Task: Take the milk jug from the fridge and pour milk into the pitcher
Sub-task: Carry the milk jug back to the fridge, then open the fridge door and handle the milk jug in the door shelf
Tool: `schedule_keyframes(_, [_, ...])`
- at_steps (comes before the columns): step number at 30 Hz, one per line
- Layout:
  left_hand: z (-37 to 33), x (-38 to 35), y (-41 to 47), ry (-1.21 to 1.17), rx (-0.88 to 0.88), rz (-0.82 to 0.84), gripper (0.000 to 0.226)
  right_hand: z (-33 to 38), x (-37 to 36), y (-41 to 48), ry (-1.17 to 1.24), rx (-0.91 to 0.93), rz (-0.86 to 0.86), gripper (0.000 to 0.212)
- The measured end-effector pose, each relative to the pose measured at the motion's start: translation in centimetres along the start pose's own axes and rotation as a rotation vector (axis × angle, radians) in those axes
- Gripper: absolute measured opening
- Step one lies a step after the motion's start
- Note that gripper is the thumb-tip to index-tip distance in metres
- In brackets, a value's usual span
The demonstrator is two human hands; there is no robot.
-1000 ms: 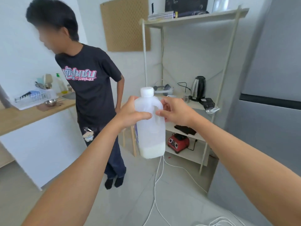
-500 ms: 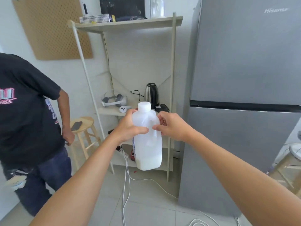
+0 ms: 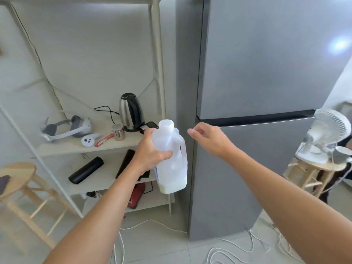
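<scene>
A translucent white milk jug (image 3: 172, 161) with a white cap and a little milk at its bottom hangs in the air, tilted slightly. My left hand (image 3: 150, 153) is shut on its body from the left. My right hand (image 3: 208, 139) is off the jug, fingers apart, in front of the left edge of the grey fridge (image 3: 266, 92). Both fridge doors are closed. No pitcher is in view.
A pale shelf rack (image 3: 91, 143) at left holds a steel kettle (image 3: 131, 111), a small tin, a headset and a controller. A wooden stool (image 3: 19, 178) stands at far left, another with a white fan (image 3: 327, 136) at right. White cables lie on the floor.
My view has swung right, from the person in a black shirt to the fridge. My right hand has let go of the jug handle and moved right toward the fridge.
</scene>
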State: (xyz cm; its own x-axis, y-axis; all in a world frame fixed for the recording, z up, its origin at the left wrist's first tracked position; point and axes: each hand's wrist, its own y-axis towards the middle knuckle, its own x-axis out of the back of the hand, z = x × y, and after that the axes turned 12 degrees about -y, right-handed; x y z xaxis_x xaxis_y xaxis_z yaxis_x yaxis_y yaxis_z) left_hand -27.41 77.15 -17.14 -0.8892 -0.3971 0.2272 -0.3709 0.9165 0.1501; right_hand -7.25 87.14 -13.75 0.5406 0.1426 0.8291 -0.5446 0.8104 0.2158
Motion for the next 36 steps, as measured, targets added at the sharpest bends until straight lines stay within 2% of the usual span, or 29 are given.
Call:
schedule_keyframes(2, [1.1, -0.1, 1.7, -0.004, 0.009, 0.0, 0.081, -2.3, -0.5, 2.4, -0.238, -0.035, -0.067, 0.041])
schedule_keyframes(5, [2.4, -0.6, 3.5, -0.014, 0.009, -0.017, 0.079, -5.4, -1.5, 5.1, -0.505, -0.094, -0.009, 0.059])
schedule_keyframes(7, [3.1, -0.8, 4.4, -0.025, 0.013, -0.027, 0.078, -6.6, -2.2, 6.3, -0.613, -0.106, 0.005, 0.063])
schedule_keyframes(10, [4.1, -1.0, 5.4, -0.028, 0.032, -0.028, 0.077, -7.4, -3.1, 7.8, -0.696, -0.127, -0.07, 0.056])
schedule_keyframes(13, [4.9, -1.1, 6.0, -0.015, 0.037, -0.027, 0.076, -7.8, -3.4, 8.3, -0.717, -0.188, -0.102, 0.052])
schedule_keyframes(17, [5.2, -1.4, 6.0, -0.003, 0.056, -0.029, 0.077, -8.0, -3.7, 7.8, -0.665, -0.167, -0.151, 0.05])
schedule_keyframes(23, [5.7, -1.7, 5.9, 0.0, 0.07, -0.013, 0.075, -7.6, -3.4, 7.5, -0.607, -0.182, -0.156, 0.067])
schedule_keyframes(26, [6.0, -1.7, 5.8, 0.002, 0.075, -0.007, 0.075, -7.5, -3.2, 5.8, -0.543, -0.204, -0.25, 0.063])
schedule_keyframes(31, [6.6, -2.7, 5.5, 0.041, 0.048, 0.044, 0.074, -6.9, -0.8, 0.0, -0.404, -0.325, -0.378, 0.059])
schedule_keyframes(36, [6.0, -5.6, 4.4, 0.114, 0.004, 0.138, 0.084, -7.4, 3.4, -5.4, -0.498, -0.496, -0.349, 0.065])
